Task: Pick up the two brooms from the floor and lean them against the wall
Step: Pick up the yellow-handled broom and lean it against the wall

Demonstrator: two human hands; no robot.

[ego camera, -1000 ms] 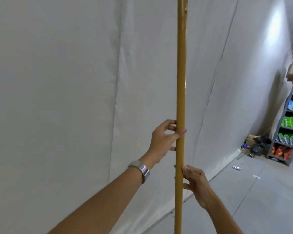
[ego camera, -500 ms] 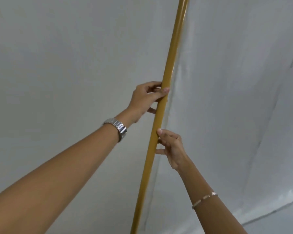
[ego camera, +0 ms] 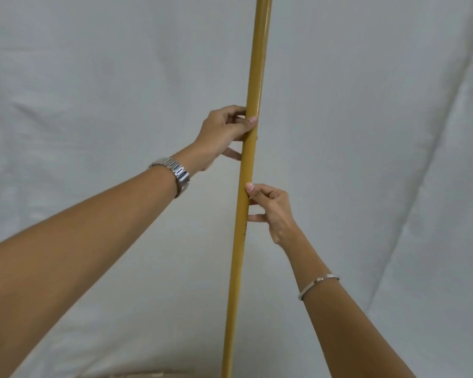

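Observation:
A yellow broom handle (ego camera: pixel 258 64) stands almost upright in front of the white cloth-covered wall (ego camera: pixel 93 77), running from the top edge to the bottom edge of the view. My left hand (ego camera: pixel 224 132), with a metal watch on the wrist, grips the handle from the left at mid height. Below it my right hand (ego camera: pixel 271 208), with a thin bracelet on the wrist, holds the handle from the right with thumb and fingers. The broom's head is out of view, and no second broom shows.
The wrinkled white cloth fills the whole background. A pale strip (ego camera: pixel 137 375) shows at the bottom edge, too little of it to tell what it is.
The view has turned to face the wall squarely; the shelf and floor at the right are gone. The handle has gone from tilted to nearly upright. Both hands keep their grip.

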